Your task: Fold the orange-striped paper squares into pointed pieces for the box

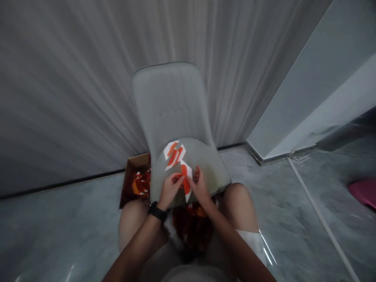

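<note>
Orange-white paper (186, 184) between left hand (169, 190), right hand (200, 188)

A grey curtain (64, 78) is hanging in long folds across the upper left of the frame and behind a grey padded chair (172, 102), which is standing at centre. A black baseboard (67, 182) is running along the curtain's foot at left. A cardboard box (127, 184) is sitting just beside the chair, on its left. A pale wall (305, 86) is rising at upper right. A grey marbled floor (58, 227) is spreading across the bottom, with a white strip (323, 223) crossing it at lower right and a pink object (364, 192) lying at the right edge.
</note>
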Action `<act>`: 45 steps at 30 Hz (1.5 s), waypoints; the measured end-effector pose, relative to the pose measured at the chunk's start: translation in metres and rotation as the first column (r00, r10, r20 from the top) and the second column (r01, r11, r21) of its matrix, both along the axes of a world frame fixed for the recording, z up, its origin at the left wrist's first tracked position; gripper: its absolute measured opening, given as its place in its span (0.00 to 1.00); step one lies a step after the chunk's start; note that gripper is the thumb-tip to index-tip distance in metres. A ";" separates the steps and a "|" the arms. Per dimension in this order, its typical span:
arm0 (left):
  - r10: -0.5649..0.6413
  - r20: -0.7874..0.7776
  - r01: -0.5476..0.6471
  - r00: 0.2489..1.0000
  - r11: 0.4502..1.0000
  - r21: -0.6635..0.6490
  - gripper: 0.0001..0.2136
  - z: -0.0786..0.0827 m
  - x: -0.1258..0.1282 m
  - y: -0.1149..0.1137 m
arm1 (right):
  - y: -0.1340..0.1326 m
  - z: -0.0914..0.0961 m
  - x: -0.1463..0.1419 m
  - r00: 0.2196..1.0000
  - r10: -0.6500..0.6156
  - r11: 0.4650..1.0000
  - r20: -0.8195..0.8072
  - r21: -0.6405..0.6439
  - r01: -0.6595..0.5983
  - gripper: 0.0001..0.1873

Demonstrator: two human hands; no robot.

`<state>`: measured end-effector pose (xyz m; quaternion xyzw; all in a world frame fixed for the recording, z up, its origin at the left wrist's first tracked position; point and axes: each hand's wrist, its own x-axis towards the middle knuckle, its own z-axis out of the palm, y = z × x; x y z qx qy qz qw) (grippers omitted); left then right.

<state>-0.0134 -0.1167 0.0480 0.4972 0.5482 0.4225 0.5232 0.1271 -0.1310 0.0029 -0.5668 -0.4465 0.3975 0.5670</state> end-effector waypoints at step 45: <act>-0.206 -0.194 0.228 0.959 0.969 0.098 0.19 -0.024 -0.030 -0.026 | -0.019 0.001 0.011 0.923 0.370 0.926 0.102 -0.123 -0.357 0.24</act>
